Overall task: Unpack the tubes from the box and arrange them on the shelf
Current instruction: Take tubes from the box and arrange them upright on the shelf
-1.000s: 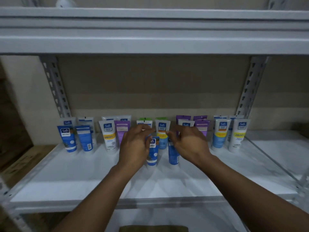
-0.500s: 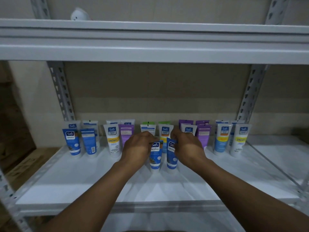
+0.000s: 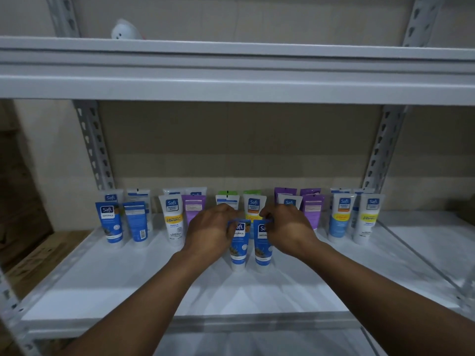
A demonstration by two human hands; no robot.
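Blue left tube point(image 3: 239, 249) top pinched by left hand point(image 3: 208, 232), right tube point(image 3: 262, 250) beside it pinched by right hand point(image 3: 288, 231)

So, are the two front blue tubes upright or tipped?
Upright: both blue plastic tubes stand cap-down on the white shelf, left hand and right hand pinching their tops.

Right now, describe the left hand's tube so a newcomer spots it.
On the white shelf, tubes line the back. Two blue Safi Naturals tubes stand cap-down ahead of that row, centre. Yours is the left one, its top pinched by the left hand.
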